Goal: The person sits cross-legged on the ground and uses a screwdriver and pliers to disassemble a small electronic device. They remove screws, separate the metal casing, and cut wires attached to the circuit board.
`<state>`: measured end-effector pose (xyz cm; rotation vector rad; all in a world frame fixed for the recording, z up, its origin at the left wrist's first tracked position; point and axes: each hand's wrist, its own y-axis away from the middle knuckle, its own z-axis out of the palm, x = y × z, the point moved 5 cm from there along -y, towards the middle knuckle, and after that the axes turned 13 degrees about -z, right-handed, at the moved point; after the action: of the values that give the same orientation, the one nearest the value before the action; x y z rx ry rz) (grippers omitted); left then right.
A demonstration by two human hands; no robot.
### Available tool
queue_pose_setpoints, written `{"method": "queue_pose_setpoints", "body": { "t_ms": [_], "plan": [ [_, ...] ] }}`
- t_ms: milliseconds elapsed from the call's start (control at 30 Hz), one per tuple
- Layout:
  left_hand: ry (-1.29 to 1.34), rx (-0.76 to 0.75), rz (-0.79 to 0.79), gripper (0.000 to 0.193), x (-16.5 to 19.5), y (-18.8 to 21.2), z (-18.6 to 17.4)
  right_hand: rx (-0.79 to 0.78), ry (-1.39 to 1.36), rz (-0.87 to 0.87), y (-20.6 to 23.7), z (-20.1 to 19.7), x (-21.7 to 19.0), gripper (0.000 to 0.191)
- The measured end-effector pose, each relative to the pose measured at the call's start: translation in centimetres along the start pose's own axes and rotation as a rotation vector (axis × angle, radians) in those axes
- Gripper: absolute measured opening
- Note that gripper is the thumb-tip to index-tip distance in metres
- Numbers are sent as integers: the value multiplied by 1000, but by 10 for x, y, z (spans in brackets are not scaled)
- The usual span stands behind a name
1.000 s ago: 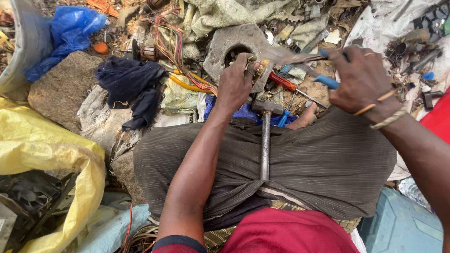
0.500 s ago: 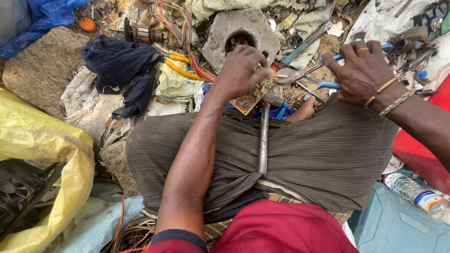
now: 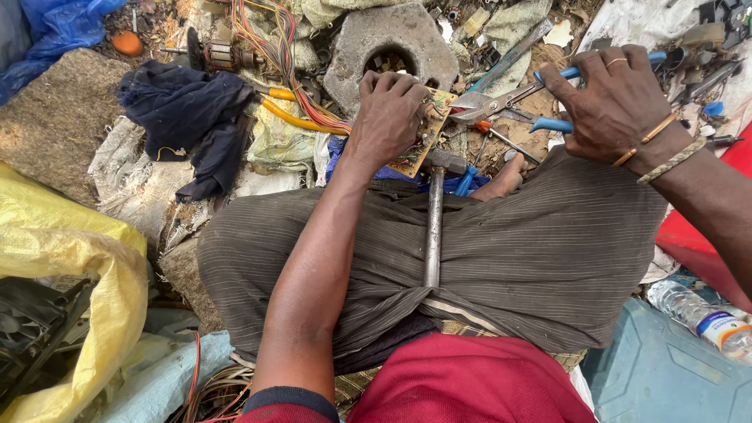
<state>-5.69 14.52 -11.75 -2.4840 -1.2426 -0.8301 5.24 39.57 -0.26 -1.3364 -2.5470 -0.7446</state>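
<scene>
Left hand [image 3: 388,110] fingers clamped on circuit board [image 3: 427,133]; right hand [image 3: 615,102] gripped blue-handled snips [image 3: 501,100]. Blades near fingers, slip could cut.

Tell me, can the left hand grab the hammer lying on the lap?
Probably not right away: the left hand is gripping a circuit board. The hammer lies bare on the lap just below, so nothing covers it.

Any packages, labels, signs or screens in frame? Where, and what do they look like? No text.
Plastic bottle: lower right, lying on its side on a grey-blue surface, clear with a blue and white label band.
Yellow plastic bag: left edge, crumpled and open, dark scrap inside.
Blue plastic bag: top left corner, crumpled.
No signs or screens.
</scene>
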Motion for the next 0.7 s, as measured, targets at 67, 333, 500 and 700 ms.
{"method": "queue_pose_setpoints", "body": {
  "t_ms": [67,333,500,700],
  "plan": [
    [-13,71,33,20,2,2,0,9,2,-12,-3,-10,2,79],
    [26,166,48,16,8,6,-3,-243,-160,35,-30,-20,-2,81],
    [39,217,32,20,8,8,1,-253,-261,10,-41,-11,-7,73],
    [133,204,5,22,6,4,8,-321,-338,17,-41,7,-18,62]
  ]
}}
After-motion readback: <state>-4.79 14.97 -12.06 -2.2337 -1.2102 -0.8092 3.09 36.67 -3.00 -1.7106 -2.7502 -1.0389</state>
